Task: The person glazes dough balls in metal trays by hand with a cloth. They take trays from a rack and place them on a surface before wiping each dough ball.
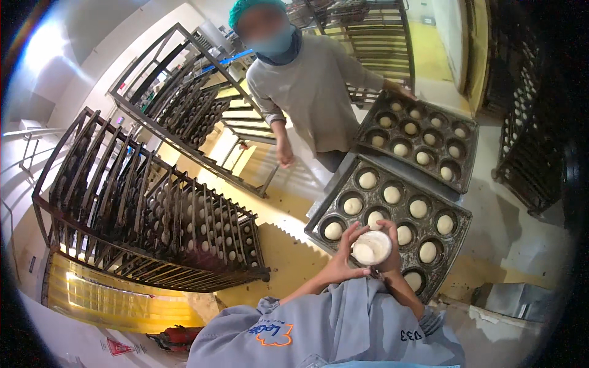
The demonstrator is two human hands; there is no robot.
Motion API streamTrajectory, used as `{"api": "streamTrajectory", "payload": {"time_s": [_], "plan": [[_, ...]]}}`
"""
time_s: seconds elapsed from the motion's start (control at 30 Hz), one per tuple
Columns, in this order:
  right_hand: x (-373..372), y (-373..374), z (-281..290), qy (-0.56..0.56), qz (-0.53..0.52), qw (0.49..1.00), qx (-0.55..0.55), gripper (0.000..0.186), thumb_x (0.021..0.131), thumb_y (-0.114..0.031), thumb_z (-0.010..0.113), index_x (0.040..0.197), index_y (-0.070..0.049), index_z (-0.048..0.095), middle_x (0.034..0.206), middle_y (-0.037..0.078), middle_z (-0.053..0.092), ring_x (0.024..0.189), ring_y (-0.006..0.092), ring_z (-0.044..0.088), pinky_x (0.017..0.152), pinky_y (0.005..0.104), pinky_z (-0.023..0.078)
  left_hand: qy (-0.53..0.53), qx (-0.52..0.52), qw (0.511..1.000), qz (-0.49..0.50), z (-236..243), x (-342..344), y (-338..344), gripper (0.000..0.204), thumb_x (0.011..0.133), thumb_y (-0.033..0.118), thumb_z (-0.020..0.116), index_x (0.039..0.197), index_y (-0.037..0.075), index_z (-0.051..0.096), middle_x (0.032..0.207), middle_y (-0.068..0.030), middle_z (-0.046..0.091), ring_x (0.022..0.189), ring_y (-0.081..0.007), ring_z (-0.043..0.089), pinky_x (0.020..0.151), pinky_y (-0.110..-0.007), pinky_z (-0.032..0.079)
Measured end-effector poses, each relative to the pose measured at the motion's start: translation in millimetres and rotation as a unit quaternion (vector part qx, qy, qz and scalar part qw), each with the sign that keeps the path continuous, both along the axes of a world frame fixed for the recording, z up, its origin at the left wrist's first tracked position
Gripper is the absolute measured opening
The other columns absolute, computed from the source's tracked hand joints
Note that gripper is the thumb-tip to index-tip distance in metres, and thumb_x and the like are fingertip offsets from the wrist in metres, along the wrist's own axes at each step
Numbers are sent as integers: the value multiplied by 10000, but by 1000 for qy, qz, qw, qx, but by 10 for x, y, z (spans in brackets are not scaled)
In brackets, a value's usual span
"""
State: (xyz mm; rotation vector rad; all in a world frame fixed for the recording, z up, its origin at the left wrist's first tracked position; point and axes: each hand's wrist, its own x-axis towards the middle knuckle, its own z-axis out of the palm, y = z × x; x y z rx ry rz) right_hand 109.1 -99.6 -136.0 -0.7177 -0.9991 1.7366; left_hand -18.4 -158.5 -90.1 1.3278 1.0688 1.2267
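Note:
Close to my body, both hands cradle a small round white container [381,241] with a pale ball that looks like dough [367,253] inside it. My left hand [341,265] is closed around the left side, thumb at the near edge and fingers over the far rim. Round the opposite side wraps my right hand [391,260]. Just beyond and below the hands is a dark baking tray [372,200] with round wells, most holding a white dough ball. A dough ball [375,220] sits in the well right past my fingertips.
A second dark tray [412,142] of dough balls adjoins the first on its far side. Across from me stands a person [307,86], one hand at that tray's far corner. Metal racks [245,221] loaded with trays stand left; another rack [534,135] is at right.

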Motion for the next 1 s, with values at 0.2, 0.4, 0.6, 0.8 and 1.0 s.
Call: {"api": "streamTrajectory", "payload": {"time_s": [0.2,0.4,0.6,0.8,1.0], "plan": [[-413,69,91,-64,-14,992,105,603,704,-101,735,1143,-63,323,1083,94,471,973,169,527,846,308,447,-35,-40,998,-19,-123,-300,273,1101,585,194,866,1437,69,179,1439,-114,307,1319,-221,311,1074,-361,271],[-938,247,164,-187,-46,954,230,631,677,-73,754,1086,-80,273,1069,113,457,972,196,538,837,312,444,-82,-24,996,-31,-193,-827,505,861,690,184,806,1381,56,309,1284,-98,486,1167,-199,483,1008,-344,365],[-1402,432,70,-259,-89,927,255,709,635,-130,799,1086,-65,255,1106,154,450,1016,212,507,889,336,415,24,67,997,-18,-193,-1329,802,597,690,124,761,1220,40,500,1200,-91,545,1095,-179,517,926,-317,414],[-1856,389,-23,-281,-125,937,163,622,653,-97,785,1070,-52,326,1079,126,484,1031,225,514,895,338,405,-56,16,998,-19,-291,-1713,909,484,695,89,724,1132,50,521,1101,-70,547,1009,-167,530,868,-301,431],[-2129,247,-8,-266,-138,950,84,543,766,-60,657,1237,-23,390,1186,156,491,1128,263,471,971,361,354,-38,9,998,-48,-558,-2124,1023,497,696,80,724,1136,41,494,1076,-75,539,1025,-172,517,879,-301,425]]}}
